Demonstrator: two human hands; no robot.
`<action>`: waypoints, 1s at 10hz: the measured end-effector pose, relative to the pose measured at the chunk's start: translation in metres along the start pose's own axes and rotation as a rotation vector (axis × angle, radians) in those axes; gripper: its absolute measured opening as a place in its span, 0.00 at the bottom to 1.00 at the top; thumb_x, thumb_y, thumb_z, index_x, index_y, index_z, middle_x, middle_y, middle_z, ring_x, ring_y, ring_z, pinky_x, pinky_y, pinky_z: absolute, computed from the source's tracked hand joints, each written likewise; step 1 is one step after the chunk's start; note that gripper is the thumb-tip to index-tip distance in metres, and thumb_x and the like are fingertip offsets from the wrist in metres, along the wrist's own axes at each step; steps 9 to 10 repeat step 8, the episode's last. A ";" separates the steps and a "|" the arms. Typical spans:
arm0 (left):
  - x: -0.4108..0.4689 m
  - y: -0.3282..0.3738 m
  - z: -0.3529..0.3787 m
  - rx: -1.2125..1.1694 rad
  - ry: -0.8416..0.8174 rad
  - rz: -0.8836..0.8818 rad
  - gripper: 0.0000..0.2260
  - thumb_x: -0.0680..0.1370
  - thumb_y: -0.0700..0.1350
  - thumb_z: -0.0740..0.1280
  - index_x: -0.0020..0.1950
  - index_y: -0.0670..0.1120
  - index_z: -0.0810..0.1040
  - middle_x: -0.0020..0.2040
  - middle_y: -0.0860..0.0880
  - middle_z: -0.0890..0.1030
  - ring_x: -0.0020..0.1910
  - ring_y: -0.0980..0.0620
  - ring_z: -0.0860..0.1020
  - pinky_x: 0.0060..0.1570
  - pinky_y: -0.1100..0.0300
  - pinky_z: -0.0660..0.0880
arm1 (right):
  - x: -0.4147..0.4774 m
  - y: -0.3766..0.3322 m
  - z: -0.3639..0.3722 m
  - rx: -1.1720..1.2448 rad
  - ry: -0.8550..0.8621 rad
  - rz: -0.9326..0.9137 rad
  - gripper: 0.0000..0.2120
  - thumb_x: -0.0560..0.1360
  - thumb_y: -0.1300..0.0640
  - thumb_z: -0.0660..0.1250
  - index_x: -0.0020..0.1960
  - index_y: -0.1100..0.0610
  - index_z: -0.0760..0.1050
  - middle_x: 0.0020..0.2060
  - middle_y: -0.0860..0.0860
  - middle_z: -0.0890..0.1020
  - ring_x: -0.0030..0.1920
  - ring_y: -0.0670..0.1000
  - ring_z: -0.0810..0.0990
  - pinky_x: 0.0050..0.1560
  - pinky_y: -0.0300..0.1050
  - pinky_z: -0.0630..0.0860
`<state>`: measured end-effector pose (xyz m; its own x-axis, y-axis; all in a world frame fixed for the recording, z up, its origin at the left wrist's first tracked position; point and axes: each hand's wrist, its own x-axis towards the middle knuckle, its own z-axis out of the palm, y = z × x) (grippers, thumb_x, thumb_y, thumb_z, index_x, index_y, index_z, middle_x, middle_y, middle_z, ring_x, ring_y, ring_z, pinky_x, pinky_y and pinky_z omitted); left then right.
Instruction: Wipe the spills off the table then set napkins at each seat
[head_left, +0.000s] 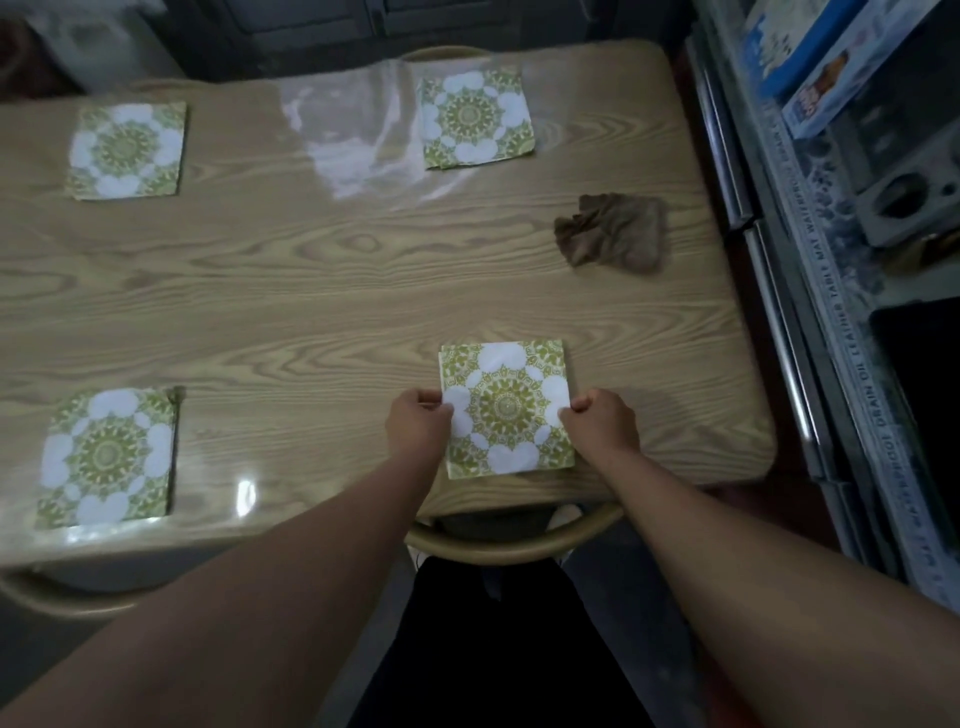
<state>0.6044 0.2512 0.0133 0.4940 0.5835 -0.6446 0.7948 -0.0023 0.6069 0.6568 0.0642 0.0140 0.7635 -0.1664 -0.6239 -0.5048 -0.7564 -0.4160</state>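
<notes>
Wiping: I see no spills on the pale wood-grain table (322, 291); crumpled brown cloth (613, 231) lies aside, far right.
Napkins: three green-and-white patterned paper napkins (127, 150) sit at seats.
Fourth napkin (506, 408): near edge, my left hand (418, 426) and right hand (605, 423) pinch its sides.
Left: letting go, I judge.
</notes>
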 end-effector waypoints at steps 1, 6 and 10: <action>-0.001 0.001 0.002 0.030 0.023 0.004 0.08 0.73 0.38 0.67 0.50 0.45 0.79 0.42 0.49 0.80 0.42 0.49 0.80 0.46 0.54 0.79 | 0.003 0.000 0.001 0.020 0.002 0.027 0.08 0.74 0.55 0.67 0.52 0.56 0.80 0.52 0.54 0.83 0.53 0.56 0.80 0.46 0.40 0.69; 0.013 -0.008 -0.001 -0.044 -0.014 -0.034 0.09 0.70 0.36 0.65 0.45 0.48 0.76 0.46 0.45 0.83 0.43 0.44 0.83 0.41 0.44 0.82 | 0.003 0.001 0.002 0.103 0.011 0.059 0.06 0.74 0.55 0.69 0.49 0.57 0.79 0.52 0.55 0.83 0.53 0.56 0.80 0.46 0.40 0.68; 0.009 -0.004 -0.003 0.178 0.059 0.125 0.06 0.74 0.40 0.65 0.49 0.48 0.75 0.47 0.50 0.80 0.48 0.47 0.80 0.50 0.50 0.77 | -0.004 0.000 -0.002 0.075 0.098 -0.030 0.13 0.74 0.52 0.69 0.56 0.56 0.74 0.55 0.53 0.81 0.55 0.56 0.78 0.49 0.43 0.70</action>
